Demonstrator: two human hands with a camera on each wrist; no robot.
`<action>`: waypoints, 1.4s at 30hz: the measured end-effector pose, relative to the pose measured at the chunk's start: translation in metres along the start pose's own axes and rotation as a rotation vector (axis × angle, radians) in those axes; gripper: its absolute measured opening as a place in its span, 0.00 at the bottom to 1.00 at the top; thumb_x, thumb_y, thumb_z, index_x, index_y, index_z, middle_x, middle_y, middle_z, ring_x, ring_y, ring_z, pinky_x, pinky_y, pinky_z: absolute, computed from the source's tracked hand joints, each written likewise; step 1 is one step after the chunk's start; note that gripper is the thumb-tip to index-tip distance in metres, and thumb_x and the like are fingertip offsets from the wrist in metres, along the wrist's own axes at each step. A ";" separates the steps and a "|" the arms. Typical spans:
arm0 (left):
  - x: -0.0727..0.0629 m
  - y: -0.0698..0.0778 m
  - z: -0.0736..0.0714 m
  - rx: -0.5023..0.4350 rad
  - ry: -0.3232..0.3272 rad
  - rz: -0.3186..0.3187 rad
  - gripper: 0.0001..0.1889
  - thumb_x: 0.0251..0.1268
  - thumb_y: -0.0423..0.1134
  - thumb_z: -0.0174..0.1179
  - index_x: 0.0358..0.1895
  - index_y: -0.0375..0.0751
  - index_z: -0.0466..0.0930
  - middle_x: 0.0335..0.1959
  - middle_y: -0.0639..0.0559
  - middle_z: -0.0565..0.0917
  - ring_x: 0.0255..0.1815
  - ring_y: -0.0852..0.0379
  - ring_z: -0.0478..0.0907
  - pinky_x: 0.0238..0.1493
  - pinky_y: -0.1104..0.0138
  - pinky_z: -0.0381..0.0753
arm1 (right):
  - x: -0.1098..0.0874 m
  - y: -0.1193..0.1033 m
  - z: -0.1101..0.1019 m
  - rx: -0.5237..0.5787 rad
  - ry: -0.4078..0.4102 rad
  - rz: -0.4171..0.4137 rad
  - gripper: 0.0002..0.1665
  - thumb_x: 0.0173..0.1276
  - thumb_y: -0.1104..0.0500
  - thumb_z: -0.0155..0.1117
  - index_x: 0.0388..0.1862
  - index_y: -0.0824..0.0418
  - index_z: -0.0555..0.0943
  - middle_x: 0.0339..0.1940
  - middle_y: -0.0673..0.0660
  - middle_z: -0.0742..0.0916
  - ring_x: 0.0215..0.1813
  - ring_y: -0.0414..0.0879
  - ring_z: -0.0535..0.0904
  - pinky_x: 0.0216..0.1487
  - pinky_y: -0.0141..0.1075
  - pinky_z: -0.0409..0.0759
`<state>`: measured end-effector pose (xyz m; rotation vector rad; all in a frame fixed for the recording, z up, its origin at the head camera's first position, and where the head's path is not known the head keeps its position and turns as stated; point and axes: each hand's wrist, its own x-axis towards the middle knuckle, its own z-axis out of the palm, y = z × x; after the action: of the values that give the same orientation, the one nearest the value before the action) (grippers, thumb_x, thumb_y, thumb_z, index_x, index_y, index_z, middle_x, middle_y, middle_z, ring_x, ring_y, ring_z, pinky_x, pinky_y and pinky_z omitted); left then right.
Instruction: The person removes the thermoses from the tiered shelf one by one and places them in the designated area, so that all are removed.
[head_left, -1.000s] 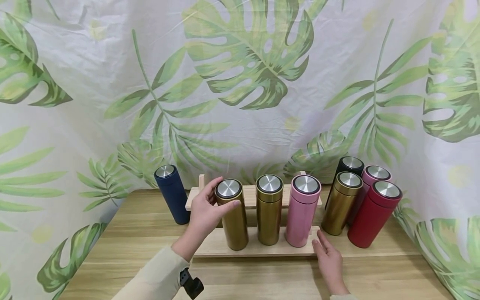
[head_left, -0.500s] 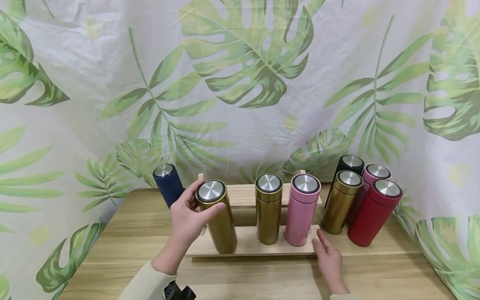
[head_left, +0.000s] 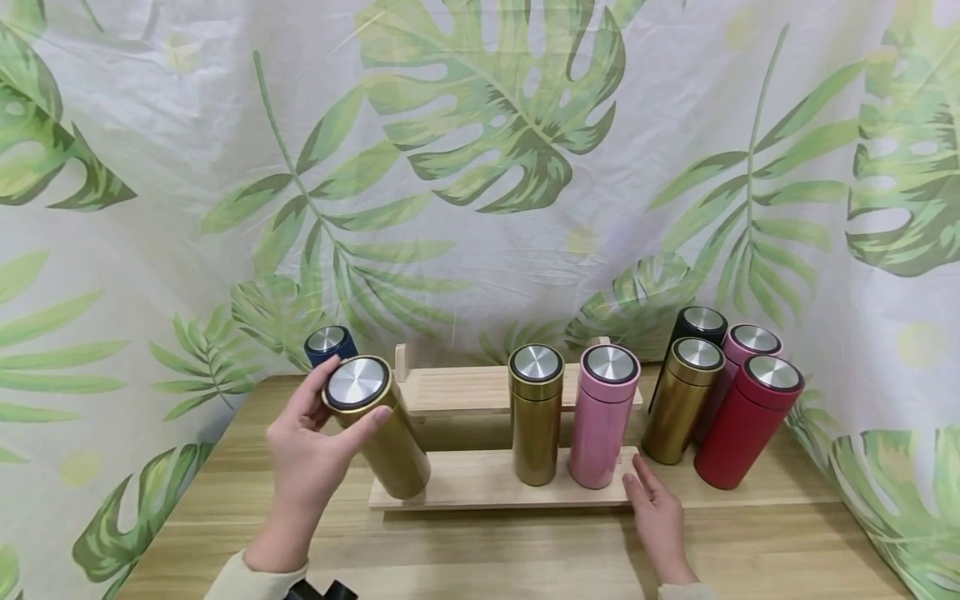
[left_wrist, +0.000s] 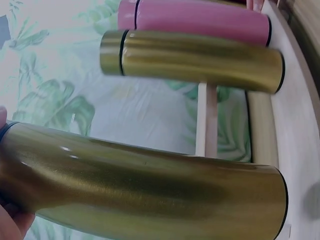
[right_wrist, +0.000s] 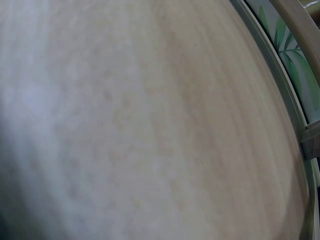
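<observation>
In the head view my left hand [head_left: 311, 454] grips a gold thermos bottle [head_left: 396, 457] near its silver-topped lid, thumb in front. Its base is at the left end of the lower plank [head_left: 472, 483] of a two-step wooden rack; whether it touches the wood I cannot tell. The left wrist view shows this gold thermos bottle [left_wrist: 145, 185] close up. A second gold thermos [head_left: 536, 433] and a pink thermos [head_left: 600, 433] stand upright on the same plank, towards the right. My right hand [head_left: 658, 517] touches the plank's right end with fairly straight fingers.
Behind the left hand stands a partly hidden blue thermos [head_left: 330, 343]. On the table's right are a black [head_left: 678, 333], a gold [head_left: 678, 417], a pink [head_left: 738, 367] and a red thermos [head_left: 746, 433], close together. The rack's upper plank [head_left: 465, 390] is behind; a leaf-print cloth [head_left: 480, 250] hangs beyond.
My left hand has moved the gold thermos leftwards along the lower plank, away from the other two. It now covers most of the blue thermos. The right hand has stayed at the plank's end.
</observation>
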<state>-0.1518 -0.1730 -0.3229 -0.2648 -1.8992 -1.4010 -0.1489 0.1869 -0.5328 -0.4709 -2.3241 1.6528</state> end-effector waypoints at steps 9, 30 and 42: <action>0.009 -0.011 -0.030 0.045 0.229 -0.086 0.38 0.29 0.18 0.73 0.56 0.36 0.77 0.43 0.61 0.83 0.36 0.68 0.81 0.38 0.82 0.77 | -0.001 -0.001 0.000 -0.003 -0.006 0.011 0.29 0.69 0.48 0.54 0.64 0.62 0.70 0.64 0.52 0.74 0.66 0.49 0.64 0.49 0.08 0.59; 0.021 -0.067 -0.055 0.051 0.460 -0.263 0.39 0.36 0.27 0.74 0.60 0.43 0.72 0.55 0.46 0.78 0.54 0.60 0.75 0.54 0.76 0.73 | -0.001 -0.002 -0.001 -0.022 -0.004 0.010 0.29 0.69 0.48 0.54 0.64 0.62 0.70 0.64 0.52 0.74 0.65 0.48 0.66 0.47 0.08 0.59; 0.024 -0.106 -0.049 0.015 0.508 -0.361 0.38 0.37 0.29 0.74 0.59 0.43 0.69 0.55 0.48 0.75 0.54 0.58 0.73 0.54 0.75 0.73 | 0.000 0.000 0.001 -0.021 0.013 -0.008 0.28 0.69 0.50 0.55 0.64 0.62 0.71 0.63 0.53 0.75 0.65 0.49 0.66 0.48 0.09 0.60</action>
<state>-0.2064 -0.2632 -0.3783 0.4283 -1.5726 -1.5060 -0.1488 0.1862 -0.5328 -0.4746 -2.3332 1.6187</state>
